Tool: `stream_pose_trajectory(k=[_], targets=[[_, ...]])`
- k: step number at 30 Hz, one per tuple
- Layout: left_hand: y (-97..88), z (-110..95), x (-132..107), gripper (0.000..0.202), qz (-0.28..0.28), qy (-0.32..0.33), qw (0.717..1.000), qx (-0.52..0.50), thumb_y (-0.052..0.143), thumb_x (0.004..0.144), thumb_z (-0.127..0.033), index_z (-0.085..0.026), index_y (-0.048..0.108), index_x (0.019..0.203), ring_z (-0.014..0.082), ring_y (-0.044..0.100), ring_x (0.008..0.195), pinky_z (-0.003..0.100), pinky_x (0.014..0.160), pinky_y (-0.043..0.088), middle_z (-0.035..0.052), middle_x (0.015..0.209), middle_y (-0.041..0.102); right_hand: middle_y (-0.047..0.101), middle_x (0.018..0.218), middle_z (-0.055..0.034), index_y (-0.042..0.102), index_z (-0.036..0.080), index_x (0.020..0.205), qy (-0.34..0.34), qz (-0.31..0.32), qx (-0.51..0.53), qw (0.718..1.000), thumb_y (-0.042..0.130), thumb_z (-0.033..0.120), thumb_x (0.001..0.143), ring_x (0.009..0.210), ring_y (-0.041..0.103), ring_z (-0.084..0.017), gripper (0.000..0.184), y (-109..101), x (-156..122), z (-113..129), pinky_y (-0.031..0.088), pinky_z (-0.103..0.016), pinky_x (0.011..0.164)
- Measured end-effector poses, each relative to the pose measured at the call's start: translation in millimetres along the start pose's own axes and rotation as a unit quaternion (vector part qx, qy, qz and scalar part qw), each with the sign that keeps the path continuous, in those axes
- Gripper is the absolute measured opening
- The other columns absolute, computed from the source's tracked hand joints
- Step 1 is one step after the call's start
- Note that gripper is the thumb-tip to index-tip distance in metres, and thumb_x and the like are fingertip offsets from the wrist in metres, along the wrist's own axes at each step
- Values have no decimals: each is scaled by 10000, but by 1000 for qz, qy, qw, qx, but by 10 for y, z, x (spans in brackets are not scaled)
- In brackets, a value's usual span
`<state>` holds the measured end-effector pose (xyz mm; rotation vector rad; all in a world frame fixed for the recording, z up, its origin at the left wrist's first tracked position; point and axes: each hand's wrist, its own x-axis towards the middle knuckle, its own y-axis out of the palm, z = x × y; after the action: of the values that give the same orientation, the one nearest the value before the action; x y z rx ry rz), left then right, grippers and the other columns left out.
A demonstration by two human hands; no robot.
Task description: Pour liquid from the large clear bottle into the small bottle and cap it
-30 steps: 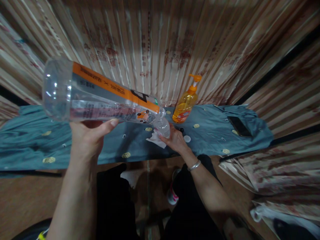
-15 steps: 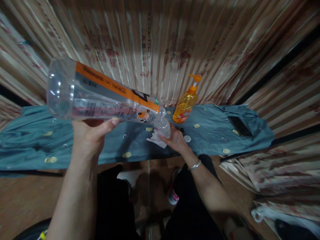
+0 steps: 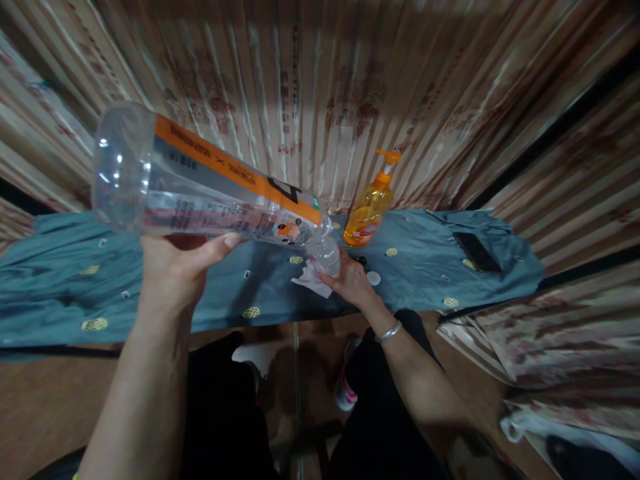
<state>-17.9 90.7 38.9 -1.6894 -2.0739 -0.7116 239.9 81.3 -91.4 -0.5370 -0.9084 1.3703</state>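
Observation:
My left hand (image 3: 177,263) is closed around the underside of a large clear plastic bottle (image 3: 220,183) with an orange and grey label. The bottle is tilted, its base raised at the left and its neck lower at the right. That neck meets the mouth of a small clear plastic bottle or cup (image 3: 324,255), which my right hand (image 3: 350,277) grips from the right. Whether liquid passes between them I cannot tell. Below the small container lies a crumpled white tissue (image 3: 313,280). A white round cap (image 3: 373,278) and a small black object (image 3: 359,260) rest beside my right hand.
An orange pump bottle (image 3: 370,210) of yellow liquid stands behind my right hand. Farther right, a black phone (image 3: 477,252) lies on the blue-green cloth (image 3: 280,300) covering the narrow table. A pleated curtain (image 3: 300,87) hangs behind.
The raised base of the large bottle has tipped up slightly. Both hands keep their grips, and the view has shifted a little.

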Motion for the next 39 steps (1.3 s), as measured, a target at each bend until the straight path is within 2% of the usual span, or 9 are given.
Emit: stream_pose_trajectory(k=[3, 9, 14, 17, 22, 28, 34, 39], targets=[[-8, 25, 25, 686, 4, 11, 1000, -5, 985, 365, -355, -210, 650, 946, 213, 690, 793, 528, 912, 613, -2, 845, 669, 774, 1084, -159, 529, 106, 1309, -2, -3, -2, 1000, 741, 337, 839, 994, 751, -308, 566, 12, -1, -3, 563, -354, 820], [15, 6, 22, 721, 2, 1, 999, -49, 980, 311, -237, -202, 672, 962, 181, 696, 747, 403, 737, 655, -12, 817, 699, 778, 1072, -142, 540, 119, 1303, -7, -28, -8, 1000, 749, 331, 834, 963, 759, -293, 556, 50, -8, -10, 562, -326, 777], [3, 24, 3, 621, -9, 4, 997, -77, 967, 312, -163, -185, 672, 858, 153, 693, 703, 337, 731, 650, -24, 759, 694, 774, 1086, -151, 533, 114, 1321, 0, -23, -8, 1000, 752, 337, 829, 979, 757, -298, 582, 45, -8, -9, 565, -337, 804], [2, 36, 5, 579, -3, 2, 997, -79, 965, 319, -165, -181, 664, 814, 164, 699, 726, 346, 741, 651, -20, 760, 692, 772, 1093, -151, 517, 120, 1345, -6, -21, -10, 1000, 751, 326, 822, 981, 754, -303, 608, 45, -9, -24, 565, -348, 805], [2, 30, 7, 597, 0, 0, 998, -65, 964, 352, -221, -185, 667, 867, 167, 691, 743, 361, 752, 646, -11, 796, 695, 776, 1076, -147, 488, 118, 1374, -12, -28, -11, 999, 755, 324, 813, 960, 758, -305, 655, 46, -15, -38, 569, -356, 794], [6, 52, 19, 660, -12, 3, 998, -68, 960, 317, -215, -186, 675, 912, 149, 673, 720, 340, 719, 640, -19, 816, 681, 777, 1070, -160, 531, 102, 1304, -11, -26, -11, 1000, 756, 330, 810, 989, 757, -318, 589, 32, -19, -21, 577, -377, 842], [-5, 87, 15, 655, 2, 42, 997, -64, 982, 375, -328, -184, 667, 931, 171, 689, 747, 444, 782, 652, -13, 835, 671, 776, 1078, -155, 531, 113, 1320, -21, -31, -18, 999, 735, 367, 825, 986, 757, -322, 592, 48, -19, -46, 580, -377, 819], [-16, 86, 18, 624, 15, 55, 997, -51, 970, 416, -350, -174, 673, 936, 189, 698, 801, 475, 839, 643, 4, 878, 665, 784, 1066, -142, 513, 121, 1364, -23, -37, -22, 999, 740, 365, 822, 963, 762, -311, 636, 79, -12, -63, 580, -362, 808]])
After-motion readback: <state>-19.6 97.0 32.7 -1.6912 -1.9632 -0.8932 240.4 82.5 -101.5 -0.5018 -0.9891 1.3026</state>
